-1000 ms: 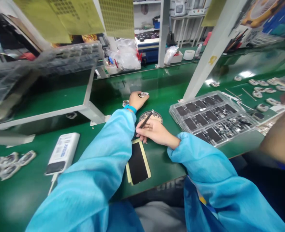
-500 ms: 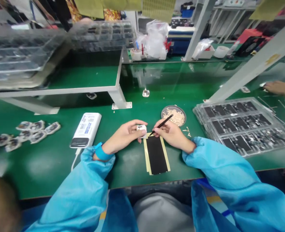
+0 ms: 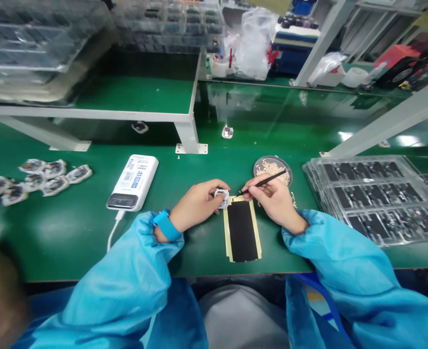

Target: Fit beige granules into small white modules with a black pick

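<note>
My left hand (image 3: 201, 202) is closed on a small white plastic housing (image 3: 221, 198), gripped between thumb and fingers. Black tweezers (image 3: 264, 182) slant through the fingers of my right hand (image 3: 274, 198). Their tip points down at the top of a black sheet (image 3: 243, 232) with pale yellow tape strips along its edges, lying on the green bench. Whether the tip holds anything is too small to see. Just behind my right hand stands a round dish (image 3: 285, 167) of small beige pieces, partly covered by the hand.
A white power bank (image 3: 134, 182) with a cable lies to the left, beyond it several white housings (image 3: 55, 185). Stacked clear trays (image 3: 373, 194) with black parts stand at right. A shelf leg (image 3: 186, 135) and another housing (image 3: 227, 132) are behind my hands.
The view has tilted down and shifted left. The housing in my left hand has turned so its open inside shows. My right hand and the tweezers have moved slightly away from the housing.
</note>
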Demonstrator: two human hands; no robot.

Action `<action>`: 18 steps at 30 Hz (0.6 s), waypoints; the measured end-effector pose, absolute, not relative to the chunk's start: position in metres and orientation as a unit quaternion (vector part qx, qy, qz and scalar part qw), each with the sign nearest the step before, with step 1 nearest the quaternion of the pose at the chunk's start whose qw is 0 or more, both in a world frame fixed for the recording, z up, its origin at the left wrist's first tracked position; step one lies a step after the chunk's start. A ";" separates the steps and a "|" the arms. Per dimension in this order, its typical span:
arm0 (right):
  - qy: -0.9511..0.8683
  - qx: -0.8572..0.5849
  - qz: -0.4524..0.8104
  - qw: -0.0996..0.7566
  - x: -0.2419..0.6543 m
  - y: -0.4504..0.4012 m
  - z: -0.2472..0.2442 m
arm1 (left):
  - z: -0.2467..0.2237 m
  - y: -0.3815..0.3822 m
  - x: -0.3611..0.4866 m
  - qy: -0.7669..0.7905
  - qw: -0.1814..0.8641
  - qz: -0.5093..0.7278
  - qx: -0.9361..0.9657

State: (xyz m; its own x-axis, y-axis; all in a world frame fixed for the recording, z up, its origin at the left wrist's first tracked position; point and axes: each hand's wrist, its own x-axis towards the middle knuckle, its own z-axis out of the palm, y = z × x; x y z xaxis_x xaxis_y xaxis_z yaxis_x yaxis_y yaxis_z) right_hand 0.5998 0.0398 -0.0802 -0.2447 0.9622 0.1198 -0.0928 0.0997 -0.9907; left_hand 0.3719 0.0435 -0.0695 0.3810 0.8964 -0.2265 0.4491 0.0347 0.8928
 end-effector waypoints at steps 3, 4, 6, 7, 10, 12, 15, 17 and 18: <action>-0.629 -0.385 0.460 0.495 0.599 0.036 -0.075 | -0.069 0.043 0.372 0.514 0.510 0.221 0.653; -0.656 -0.381 0.425 0.494 0.598 0.035 -0.074 | -0.069 0.043 0.372 0.513 0.513 0.222 0.651; -0.698 -0.371 0.371 0.487 0.598 0.033 -0.073 | -0.069 0.043 0.372 0.510 0.517 0.226 0.649; -0.711 -0.367 0.356 0.483 0.597 0.033 -0.072 | -0.069 0.043 0.372 0.508 0.519 0.229 0.648; -0.730 -0.366 0.341 0.466 0.598 0.033 -0.072 | -0.069 0.043 0.372 0.503 0.522 0.234 0.648; -0.738 -0.363 0.335 0.460 0.599 0.033 -0.072 | -0.069 0.043 0.372 0.500 0.524 0.239 0.647; -0.747 -0.357 0.327 0.457 0.599 0.034 -0.073 | -0.070 0.043 0.371 0.500 0.524 0.245 0.645; -0.754 -0.353 0.320 0.453 0.599 0.034 -0.074 | -0.070 0.043 0.372 0.503 0.522 0.241 0.645; -0.758 -0.352 0.316 0.450 0.598 0.034 -0.074 | -0.069 0.043 0.372 0.505 0.521 0.239 0.645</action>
